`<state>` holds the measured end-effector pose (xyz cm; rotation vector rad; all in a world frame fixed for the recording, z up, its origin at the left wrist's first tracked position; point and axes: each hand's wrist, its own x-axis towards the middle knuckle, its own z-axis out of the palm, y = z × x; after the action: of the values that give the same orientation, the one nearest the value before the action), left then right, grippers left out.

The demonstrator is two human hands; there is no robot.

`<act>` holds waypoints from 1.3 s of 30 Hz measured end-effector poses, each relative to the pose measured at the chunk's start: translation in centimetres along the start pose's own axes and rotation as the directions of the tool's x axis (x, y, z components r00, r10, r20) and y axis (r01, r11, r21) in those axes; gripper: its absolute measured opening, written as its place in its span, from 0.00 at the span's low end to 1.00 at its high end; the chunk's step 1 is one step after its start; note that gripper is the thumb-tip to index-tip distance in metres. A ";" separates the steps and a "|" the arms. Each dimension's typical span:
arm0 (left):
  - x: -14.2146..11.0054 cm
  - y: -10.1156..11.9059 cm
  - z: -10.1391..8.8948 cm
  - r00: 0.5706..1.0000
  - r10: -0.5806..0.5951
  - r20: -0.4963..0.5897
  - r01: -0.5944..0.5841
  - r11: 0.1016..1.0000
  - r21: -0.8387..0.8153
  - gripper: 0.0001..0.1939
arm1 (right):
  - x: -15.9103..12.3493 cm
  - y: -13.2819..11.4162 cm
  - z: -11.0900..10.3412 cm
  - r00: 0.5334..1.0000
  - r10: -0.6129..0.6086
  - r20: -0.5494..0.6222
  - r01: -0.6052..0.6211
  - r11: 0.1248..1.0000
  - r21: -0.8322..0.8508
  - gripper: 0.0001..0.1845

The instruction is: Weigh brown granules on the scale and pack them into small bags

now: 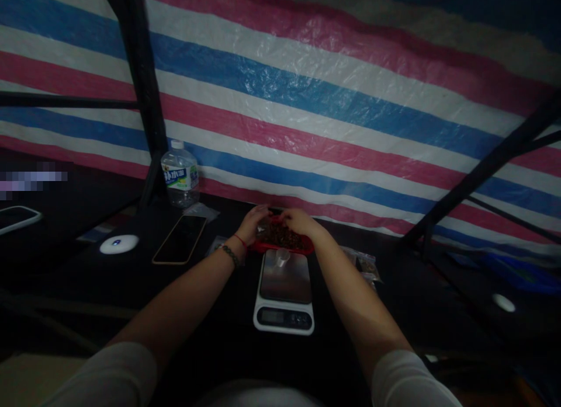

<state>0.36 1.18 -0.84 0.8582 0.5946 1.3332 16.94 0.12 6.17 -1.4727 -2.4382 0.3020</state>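
head view: beyond the scale (286, 281), the left hand (251, 225) and right hand (301, 222) bend over the red tray (308, 246) of dark pieces (286, 237); whether either grasps anything, i cannot tell.

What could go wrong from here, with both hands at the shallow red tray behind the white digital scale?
The small clear cup sits near the far edge of the white digital scale, close to the shallow red tray; a wrist might knock it. Loose dark-brown pieces lie between the left hand and right hand, so some might spill over the rim.
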 end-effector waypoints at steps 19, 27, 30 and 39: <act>0.3 0.5 -0.5 0.998 0.055 -0.011 -0.054 0.997 0.059 0.16 | 0.2 1.3 1.8 1.000 0.005 0.001 -0.005 1.000 0.006 0.11; -0.1 -1.1 0.6 0.937 0.291 0.195 -0.349 0.732 0.585 0.20 | 0.8 -1.6 -2.0 0.983 -0.101 -0.156 0.122 0.983 0.133 0.11; -0.5 -0.9 0.8 0.929 0.291 0.227 -0.365 0.637 0.679 0.18 | 1.0 -2.5 -2.2 0.985 -0.167 -0.034 0.168 0.985 0.025 0.12; -0.4 -1.6 0.5 0.934 0.260 0.244 -0.355 0.731 0.583 0.19 | 0.9 -3.9 -2.3 0.988 -0.140 0.058 0.145 0.985 -0.089 0.11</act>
<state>1.59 0.64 -1.87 1.6490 0.8195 1.3663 14.13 -0.80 9.69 -1.3325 -2.6153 0.2008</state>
